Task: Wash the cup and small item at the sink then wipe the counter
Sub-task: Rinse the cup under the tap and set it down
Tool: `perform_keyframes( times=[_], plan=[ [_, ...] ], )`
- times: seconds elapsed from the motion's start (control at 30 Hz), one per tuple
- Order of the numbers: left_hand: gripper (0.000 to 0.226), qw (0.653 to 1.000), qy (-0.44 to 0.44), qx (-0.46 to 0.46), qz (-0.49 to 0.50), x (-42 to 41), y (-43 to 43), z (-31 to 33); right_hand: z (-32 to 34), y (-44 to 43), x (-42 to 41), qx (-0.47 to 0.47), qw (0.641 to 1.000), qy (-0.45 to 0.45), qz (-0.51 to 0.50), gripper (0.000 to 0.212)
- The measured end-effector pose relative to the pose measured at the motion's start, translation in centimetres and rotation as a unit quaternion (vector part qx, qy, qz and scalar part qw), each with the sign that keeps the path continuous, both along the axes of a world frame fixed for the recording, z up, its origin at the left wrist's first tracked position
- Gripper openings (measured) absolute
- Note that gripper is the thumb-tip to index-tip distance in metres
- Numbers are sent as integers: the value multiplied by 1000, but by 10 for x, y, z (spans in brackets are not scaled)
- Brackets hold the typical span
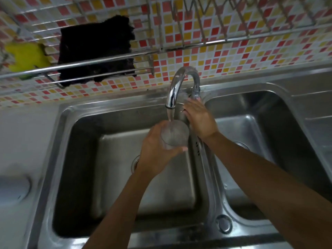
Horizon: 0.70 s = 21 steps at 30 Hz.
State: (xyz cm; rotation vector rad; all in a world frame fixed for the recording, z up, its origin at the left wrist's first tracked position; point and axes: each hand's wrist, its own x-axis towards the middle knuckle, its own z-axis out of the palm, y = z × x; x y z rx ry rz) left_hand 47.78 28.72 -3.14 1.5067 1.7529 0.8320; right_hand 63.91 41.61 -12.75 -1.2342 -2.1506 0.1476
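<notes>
Rinsing cup (174, 133) under running faucet (177, 83).
With left hand (154, 150) fingers (159, 127) clamped round cup; right hand (199, 121) at 1 o'clock by faucet base, finger state hard to tell.

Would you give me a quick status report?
Left hand grips cup under running tap. Right hand at tap base, grip unclear. Nothing in the way.

A mosaic wall (233, 56) of red, yellow and white tiles spans ten to two o'clock; a steel wire rack (143, 52) runs across it at eleven o'clock.
</notes>
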Motion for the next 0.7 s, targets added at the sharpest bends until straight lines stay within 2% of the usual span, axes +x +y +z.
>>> perform_keyframes(
  times=[0.2, 0.33, 0.4, 0.47, 0.6, 0.7],
  plan=[
    [80, 999, -25, -6, -34, 8, -5, -3, 15, -1, 1, -25, 1000, 10, -9, 36],
    [70, 995, -75, -20, 55, 3, -6, -9, 28, -1, 3, -43, 997, 53, -32, 32],
    [69, 994, -71, -11, 76, 4, 0, -10, 34, 1, 3, -75, 991, 89, -64, 32],
    [70, 996, -56, -2, 62, 9, 5, -12, 36, 4, 3, -90, 984, 122, -99, 31],
    [73, 999, -41, -35, -7, 15, -6, -12, 34, 5, 5, -78, 985, 119, -102, 37],
    [71, 998, -51, -43, 19, 9, -23, -21, 33, 4, 4, -90, 982, 120, -112, 37]
  ],
)
